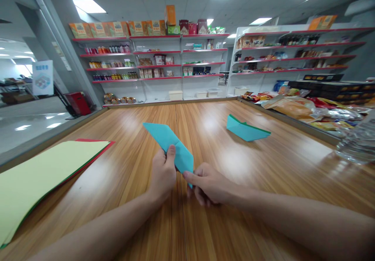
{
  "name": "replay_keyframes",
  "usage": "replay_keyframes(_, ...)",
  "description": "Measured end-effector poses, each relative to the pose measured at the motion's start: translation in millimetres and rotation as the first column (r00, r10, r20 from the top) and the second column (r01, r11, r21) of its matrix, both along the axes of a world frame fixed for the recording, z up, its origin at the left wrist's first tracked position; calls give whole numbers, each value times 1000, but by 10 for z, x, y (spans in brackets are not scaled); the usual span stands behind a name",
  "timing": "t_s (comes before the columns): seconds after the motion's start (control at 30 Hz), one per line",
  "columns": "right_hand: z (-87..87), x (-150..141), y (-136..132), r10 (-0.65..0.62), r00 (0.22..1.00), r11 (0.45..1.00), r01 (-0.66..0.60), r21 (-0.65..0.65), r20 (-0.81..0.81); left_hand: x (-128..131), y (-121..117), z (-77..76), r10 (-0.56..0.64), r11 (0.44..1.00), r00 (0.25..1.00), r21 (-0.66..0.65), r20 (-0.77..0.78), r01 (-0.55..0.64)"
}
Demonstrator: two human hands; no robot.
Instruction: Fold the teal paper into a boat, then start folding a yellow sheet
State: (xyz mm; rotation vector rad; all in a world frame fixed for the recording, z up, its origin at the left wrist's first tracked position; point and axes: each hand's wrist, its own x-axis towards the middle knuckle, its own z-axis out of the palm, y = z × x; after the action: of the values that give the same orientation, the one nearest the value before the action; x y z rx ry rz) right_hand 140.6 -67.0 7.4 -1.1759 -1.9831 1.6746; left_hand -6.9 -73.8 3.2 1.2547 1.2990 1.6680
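Note:
A folded sheet of blue paper point(166, 136) is held above the table, tilted down towards the right. My left hand point(164, 169) grips its lower left edge, thumb lying on top. At the paper's lower right corner, my right hand point(208, 183) pinches the tip between thumb and fingers; some of those fingers are hidden or slightly blurred. Beyond my right hand, a folded blue paper boat point(247, 131) with a green inner side rests on the table.
Yellow, green and red paper sheets point(52, 167) lie stacked on the wooden table point(123, 229) at left. A clear plastic bottle point(359, 140) is at the right edge. Past the table's right rim are packaged snacks point(295, 109). Stocked shelves point(155, 52) stand behind.

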Motion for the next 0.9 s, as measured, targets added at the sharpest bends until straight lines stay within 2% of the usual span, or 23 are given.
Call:
replay_keyframes(0.07, -41, 37, 62, -71, 993, 991, 81, 106, -95, -42, 34, 2, -151, 986, 986, -62, 69, 155)
replay_keyframes(0.1, -63, 66, 116, -116, 977, 975, 147, 165, -181, -65, 49, 4, -253, 961, 965, -100, 75, 260)
replay_keyframes(0.17, -107, 128, 246, -157, 937, 953, 227, 202, -311, -98, 65, 6, -498, 843, 865, -198, 64, 500)
replay_keyframes(0.23, -147, 178, 363, -154, 913, 960, 229, 163, -378, -108, 67, 3, -640, 733, 768, -276, 32, 622)
replay_keyframes(0.27, -164, 194, 405, -125, 910, 971, 194, 140, -394, -104, 65, -2, -661, 714, 751, -298, 13, 634)
replay_keyframes(0.37, -187, 206, 444, -80, 914, 983, 140, 123, -398, -82, 65, -27, -643, 742, 762, -313, -81, 593)
replay_keyframes(0.47, -162, 185, 396, -29, 943, 970, 106, 217, -333, -75, 87, -54, -631, 765, 751, -319, -195, 560)
replay_keyframes(0.57, -134, 167, 353, -53, 950, 918, 167, 359, -307, -88, 129, -62, -597, 793, 757, -336, -265, 508)
replay_keyframes(0.63, -142, 169, 359, -75, 955, 896, 191, 401, -287, -102, 157, -56, -592, 798, 748, -349, -300, 492)
replay_keyframes(0.77, -196, 210, 455, -123, 954, 928, 208, 309, -275, -123, 183, -34, -615, 787, 651, -392, -444, 477)
replay_keyframes(0.9, -188, 269, 547, -199, 911, 879, 329, 345, -361, -121, 172, -14, -619, 785, 600, -437, -508, 439)
